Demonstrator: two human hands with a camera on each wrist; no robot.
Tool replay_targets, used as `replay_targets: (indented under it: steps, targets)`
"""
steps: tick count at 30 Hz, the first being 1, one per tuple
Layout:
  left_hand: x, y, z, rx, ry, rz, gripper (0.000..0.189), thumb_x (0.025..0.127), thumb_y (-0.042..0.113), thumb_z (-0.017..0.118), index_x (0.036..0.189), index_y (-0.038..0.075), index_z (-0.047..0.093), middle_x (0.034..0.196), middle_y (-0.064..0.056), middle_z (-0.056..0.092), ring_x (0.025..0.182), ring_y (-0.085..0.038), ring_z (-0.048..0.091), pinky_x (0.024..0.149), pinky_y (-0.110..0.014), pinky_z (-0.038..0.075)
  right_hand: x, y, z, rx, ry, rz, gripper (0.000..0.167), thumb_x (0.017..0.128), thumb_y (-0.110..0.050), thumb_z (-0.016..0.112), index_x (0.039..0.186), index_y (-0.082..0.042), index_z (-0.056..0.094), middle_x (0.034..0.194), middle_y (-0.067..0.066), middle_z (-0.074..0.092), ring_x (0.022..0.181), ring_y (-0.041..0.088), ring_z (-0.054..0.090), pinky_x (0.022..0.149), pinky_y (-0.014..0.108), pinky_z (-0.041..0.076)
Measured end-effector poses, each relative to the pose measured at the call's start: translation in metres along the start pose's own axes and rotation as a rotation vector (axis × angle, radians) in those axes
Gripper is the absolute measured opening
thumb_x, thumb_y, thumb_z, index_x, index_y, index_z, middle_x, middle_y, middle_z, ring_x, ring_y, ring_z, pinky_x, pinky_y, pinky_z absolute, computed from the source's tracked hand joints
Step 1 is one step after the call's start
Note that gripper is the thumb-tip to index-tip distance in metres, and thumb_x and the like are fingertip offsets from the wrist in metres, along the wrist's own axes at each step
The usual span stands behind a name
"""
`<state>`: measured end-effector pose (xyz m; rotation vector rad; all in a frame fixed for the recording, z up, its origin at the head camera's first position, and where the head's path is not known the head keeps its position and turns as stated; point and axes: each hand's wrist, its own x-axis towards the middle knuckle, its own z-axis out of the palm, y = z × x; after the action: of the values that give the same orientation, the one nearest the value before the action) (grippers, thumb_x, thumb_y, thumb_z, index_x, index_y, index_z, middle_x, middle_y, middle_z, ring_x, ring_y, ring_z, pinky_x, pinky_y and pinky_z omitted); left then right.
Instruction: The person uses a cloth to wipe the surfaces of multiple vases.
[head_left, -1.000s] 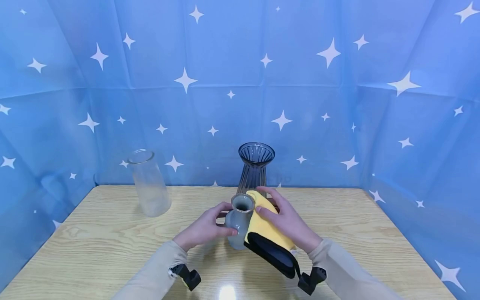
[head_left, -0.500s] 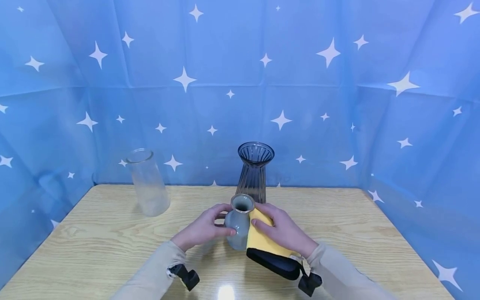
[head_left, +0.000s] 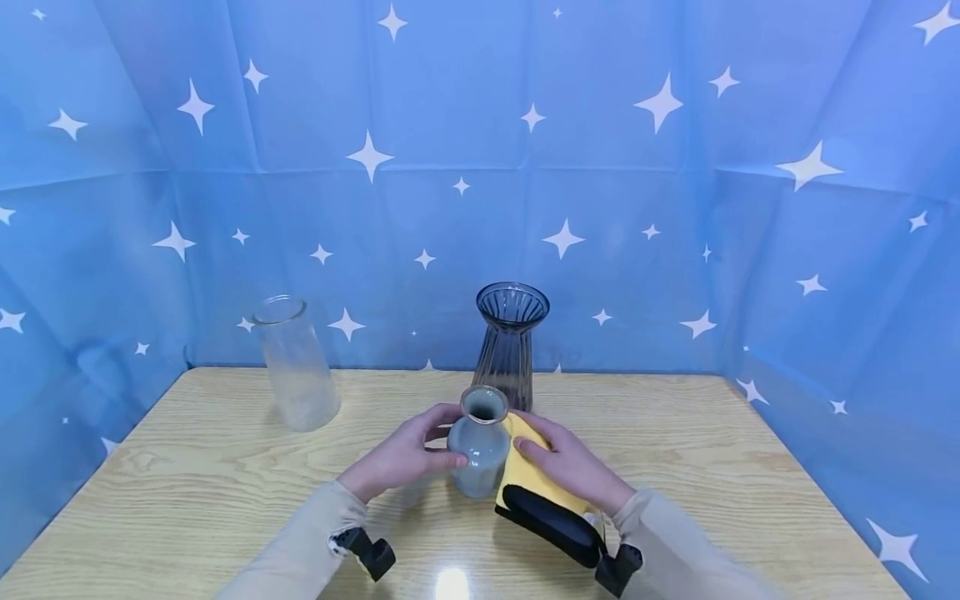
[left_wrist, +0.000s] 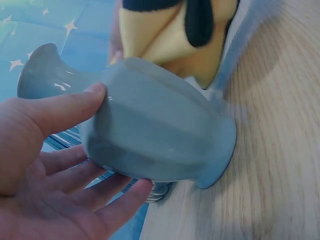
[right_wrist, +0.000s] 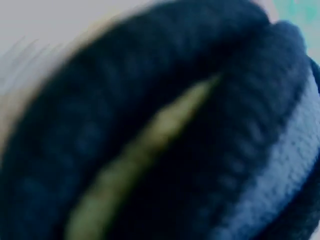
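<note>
A small grey-blue glazed vase [head_left: 480, 457] with a flared mouth stands upright on the table. My left hand [head_left: 405, 452] holds its left side, with the thumb across the front and the fingers around the back. In the left wrist view, the thumb lies near the neck of the vase [left_wrist: 150, 120] and the fingertips touch its body. On the other side, my right hand [head_left: 573, 462] grips a folded yellow cloth [head_left: 528, 475] with a black edge against the vase's right side. The cloth's dark folds [right_wrist: 150, 100] fill the right wrist view, hiding the right fingers.
Close behind the small vase stands a tall dark ribbed glass vase [head_left: 512, 333]. A frosted clear glass vase [head_left: 300, 375] is at the back left of the wooden table [head_left: 187, 475]. Blue curtains [head_left: 450, 100] with white stars enclose the back and sides.
My right hand and the cloth have come down from beside the vase's mouth to its side, showing more of the body. The left hand keeps its hold almost unmoved.
</note>
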<state>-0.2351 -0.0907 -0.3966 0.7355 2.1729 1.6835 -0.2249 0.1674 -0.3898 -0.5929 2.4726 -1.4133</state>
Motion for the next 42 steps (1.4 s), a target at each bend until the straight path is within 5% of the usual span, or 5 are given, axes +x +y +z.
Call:
replay_targets:
  steps: [4,12,25,32,42]
  targets:
    - [0.0,-0.002,0.001,-0.01,-0.002,0.008,0.055,0.091,0.012,0.068,0.139,0.002,0.043,0.14,-0.017,0.045,0.131,-0.041,0.039,0.101,-0.046,0.044,0.001,0.009,0.002,0.136,-0.083,0.071,0.053,0.104,-0.026,0.046,0.149,-0.002,0.032,0.1,0.014,0.064,0.072,0.017,0.062,0.068,0.032,0.053]
    - [0.0,-0.006,-0.001,-0.015,-0.009,-0.007,0.053,0.093,0.013,0.065,0.141,0.003,0.042,0.141,-0.015,0.043,0.132,-0.038,0.038,0.105,-0.049,0.039,0.009,0.014,0.01,0.026,-0.132,0.126,0.05,0.102,-0.027,0.049,0.145,-0.003,0.041,0.139,0.015,0.049,0.126,0.033,0.046,0.101,0.052,0.038]
    - [0.0,-0.011,0.01,0.049,0.078,-0.008,0.057,0.093,0.022,0.067,0.14,0.006,0.039,0.141,-0.017,0.035,0.13,-0.042,0.038,0.105,-0.05,0.038,0.012,0.013,0.012,-0.033,-0.139,0.178,0.049,0.1,-0.026,0.053,0.142,-0.002,0.045,0.137,0.016,0.051,0.125,0.035,0.046,0.101,0.054,0.038]
    - [0.001,-0.01,0.01,0.04,0.062,-0.017,0.052,0.092,0.021,0.067,0.136,0.008,0.041,0.136,-0.014,0.037,0.129,-0.041,0.039,0.105,-0.051,0.038,0.01,0.013,0.007,0.124,-0.075,0.163,0.05,0.099,-0.024,0.054,0.142,0.0,0.043,0.09,0.01,0.063,0.065,0.02,0.059,0.064,0.036,0.052]
    - [0.001,-0.011,0.002,-0.026,0.037,-0.056,0.059,0.089,0.02,0.072,0.137,0.005,0.04,0.136,-0.014,0.044,0.131,-0.038,0.04,0.107,-0.049,0.036,0.003,-0.009,0.004,-0.015,0.105,0.061,0.054,0.096,-0.025,0.06,0.143,-0.006,0.044,0.125,0.015,0.056,0.072,0.017,0.06,0.066,0.032,0.052]
